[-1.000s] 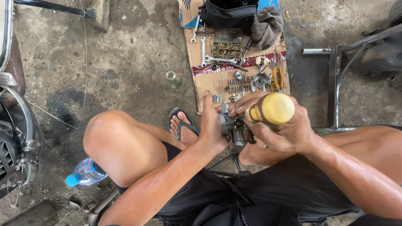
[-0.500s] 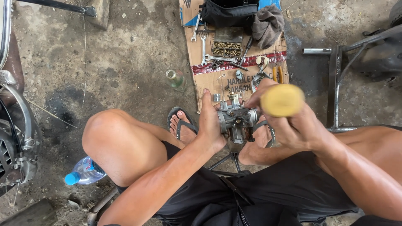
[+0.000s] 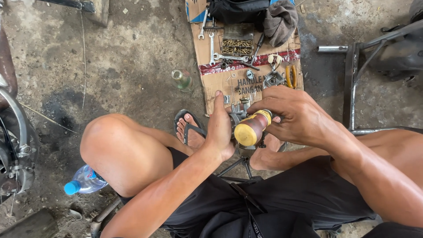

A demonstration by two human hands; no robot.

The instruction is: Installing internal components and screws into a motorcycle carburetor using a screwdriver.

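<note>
We sit low over the concrete floor [image 3: 123, 66], knees up. Our left hand [image 3: 220, 130] is closed round a small metal engine part [image 3: 240, 112], thumb pointing up. Our right hand [image 3: 293, 117] grips a screwdriver w/ yellow handle [image 3: 250, 128], fingers wrapped tight, tip hidden at the part. Just beyond: cardboard sheet [image 3: 220, 83] w/ wrenches [image 3: 229, 57], bolts, pliers. Plastic bottle [image 3: 83, 180] lies by our left knee.

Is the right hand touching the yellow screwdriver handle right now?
Touching. The head view shows the right hand with its fingers wrapped over the front end of the yellow screwdriver handle, no gap visible. The left hand steadies the metal part beside it.
</note>
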